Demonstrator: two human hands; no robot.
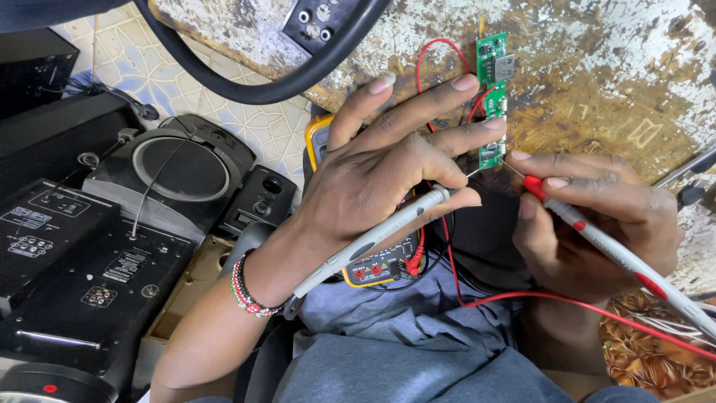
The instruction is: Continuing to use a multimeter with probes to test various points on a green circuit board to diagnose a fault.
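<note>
A narrow green circuit board is shown lying on a worn, paint-flaked table, steadied under the outstretched fingertips of the left hand. A grey meter probe is pinched between that hand's thumb and fingers, its tip brought to the board's lower end. A red-tipped probe is gripped pen-fashion by the right hand, tip at the same end. A yellow multimeter lies partly hidden beneath the left hand.

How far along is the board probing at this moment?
Set up: leads are plugged into the yellow multimeter. In hand: left hand holds the grey probe and right hand the red probe, both tips at the green circuit board's lower end. The display is hidden, so no reading shows.
</note>
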